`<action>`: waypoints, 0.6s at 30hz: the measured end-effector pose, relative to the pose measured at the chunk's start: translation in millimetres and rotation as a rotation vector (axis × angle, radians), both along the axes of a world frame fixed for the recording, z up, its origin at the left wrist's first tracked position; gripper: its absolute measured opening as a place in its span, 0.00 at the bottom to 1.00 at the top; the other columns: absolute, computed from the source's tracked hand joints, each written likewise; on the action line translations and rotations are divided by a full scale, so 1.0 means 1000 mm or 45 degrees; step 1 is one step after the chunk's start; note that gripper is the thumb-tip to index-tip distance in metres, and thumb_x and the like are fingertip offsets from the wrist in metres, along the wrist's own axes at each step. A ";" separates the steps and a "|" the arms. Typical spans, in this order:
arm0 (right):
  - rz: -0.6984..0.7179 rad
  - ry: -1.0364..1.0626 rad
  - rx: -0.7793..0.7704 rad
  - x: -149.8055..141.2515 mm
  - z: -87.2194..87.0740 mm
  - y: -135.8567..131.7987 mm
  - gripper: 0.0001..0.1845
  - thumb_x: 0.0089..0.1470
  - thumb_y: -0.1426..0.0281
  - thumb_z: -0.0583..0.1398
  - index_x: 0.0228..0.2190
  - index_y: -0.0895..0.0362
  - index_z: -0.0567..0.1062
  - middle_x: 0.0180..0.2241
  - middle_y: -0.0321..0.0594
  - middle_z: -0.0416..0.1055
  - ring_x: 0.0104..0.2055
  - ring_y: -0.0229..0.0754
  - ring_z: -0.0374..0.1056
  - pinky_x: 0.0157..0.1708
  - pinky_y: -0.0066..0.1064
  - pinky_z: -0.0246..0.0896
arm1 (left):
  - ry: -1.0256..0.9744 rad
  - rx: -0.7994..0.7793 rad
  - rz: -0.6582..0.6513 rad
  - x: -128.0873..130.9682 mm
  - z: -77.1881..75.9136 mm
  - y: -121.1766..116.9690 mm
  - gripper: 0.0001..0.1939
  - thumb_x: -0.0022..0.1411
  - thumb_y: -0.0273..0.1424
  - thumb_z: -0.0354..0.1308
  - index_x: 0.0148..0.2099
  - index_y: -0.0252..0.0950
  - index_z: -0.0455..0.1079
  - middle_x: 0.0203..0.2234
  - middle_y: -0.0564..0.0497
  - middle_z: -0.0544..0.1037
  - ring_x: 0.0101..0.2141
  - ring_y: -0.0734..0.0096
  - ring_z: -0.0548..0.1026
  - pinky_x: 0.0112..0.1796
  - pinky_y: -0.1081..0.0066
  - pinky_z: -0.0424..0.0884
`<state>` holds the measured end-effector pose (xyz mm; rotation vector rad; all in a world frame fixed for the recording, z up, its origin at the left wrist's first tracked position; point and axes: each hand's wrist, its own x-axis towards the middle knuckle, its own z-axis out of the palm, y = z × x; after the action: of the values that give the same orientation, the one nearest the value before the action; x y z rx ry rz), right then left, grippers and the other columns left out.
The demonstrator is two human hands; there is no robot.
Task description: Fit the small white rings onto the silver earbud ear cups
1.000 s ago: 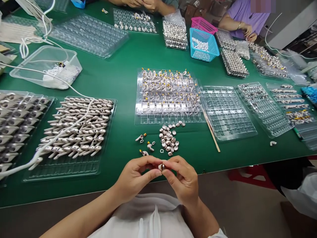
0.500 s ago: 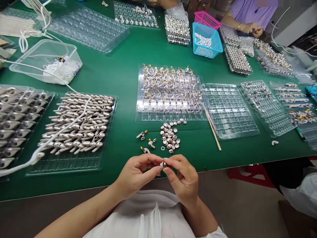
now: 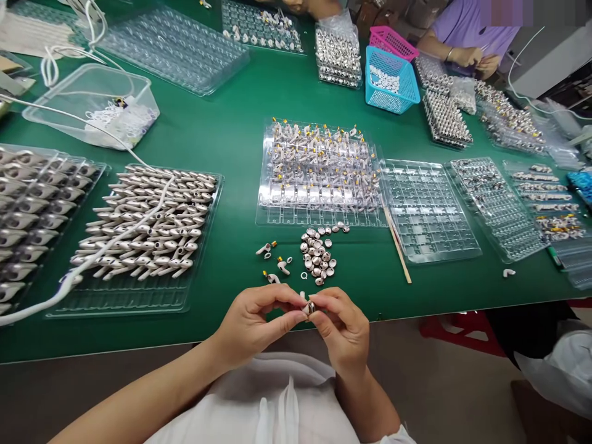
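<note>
At the table's front edge, my left hand (image 3: 256,320) and my right hand (image 3: 343,327) meet fingertip to fingertip. Between them is a small earbud (image 3: 309,308), its pale stem part pinched by the left thumb and finger. The right thumb and finger close on its rounded, shiny cap; fingertips hide how the two parts meet. Just beyond my hands lies a heap of loose earbud caps (image 3: 318,254). Left of the heap are a few earbud stem parts (image 3: 283,266) with yellow tabs, and a small white ring (image 3: 304,275).
Behind the heap stands a tray of earbud parts (image 3: 319,163). A clear tray (image 3: 430,209) and a wooden stick (image 3: 398,246) lie to its right. Earbud shells (image 3: 148,222) fill a tray at left, crossed by a white cable (image 3: 115,246). A co-worker's hands (image 3: 476,60) are at upper right.
The earbud has turned a little between my fingertips, and its pale stem now shows pointing up. Both hands keep their pinch. The whole view has tilted slightly.
</note>
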<state>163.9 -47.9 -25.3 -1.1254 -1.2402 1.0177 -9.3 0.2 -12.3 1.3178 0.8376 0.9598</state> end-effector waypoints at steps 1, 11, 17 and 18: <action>0.011 0.047 -0.034 0.000 -0.001 0.000 0.13 0.58 0.74 0.63 0.44 0.49 0.80 0.36 0.39 0.74 0.36 0.39 0.72 0.33 0.29 0.70 | 0.031 0.030 0.003 0.000 0.001 0.000 0.04 0.58 0.23 0.64 0.37 0.34 0.78 0.27 0.49 0.81 0.28 0.73 0.78 0.30 0.78 0.74; 0.063 0.344 -0.200 0.001 -0.012 0.001 0.12 0.57 0.74 0.64 0.42 0.48 0.81 0.37 0.39 0.73 0.35 0.38 0.71 0.33 0.27 0.71 | 0.078 0.075 0.017 0.003 0.002 -0.001 0.08 0.57 0.21 0.64 0.39 0.36 0.78 0.30 0.51 0.83 0.30 0.73 0.80 0.32 0.79 0.76; 0.067 0.366 -0.214 0.001 -0.012 0.000 0.12 0.57 0.74 0.64 0.42 0.49 0.82 0.37 0.39 0.72 0.35 0.37 0.71 0.32 0.27 0.71 | 0.104 0.210 0.035 0.005 0.000 0.000 0.08 0.58 0.21 0.64 0.40 0.36 0.77 0.29 0.52 0.82 0.29 0.74 0.79 0.32 0.80 0.75; 0.067 0.368 -0.209 0.001 -0.012 0.000 0.12 0.57 0.75 0.64 0.42 0.49 0.82 0.37 0.39 0.72 0.35 0.37 0.71 0.32 0.27 0.71 | 0.110 0.253 0.040 0.005 -0.001 0.000 0.08 0.59 0.21 0.64 0.40 0.36 0.77 0.29 0.52 0.82 0.29 0.75 0.79 0.32 0.80 0.75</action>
<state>164.4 -47.7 -37.4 -1.0305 -0.9726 1.2912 -3.9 0.5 -13.2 1.5296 0.8474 1.0371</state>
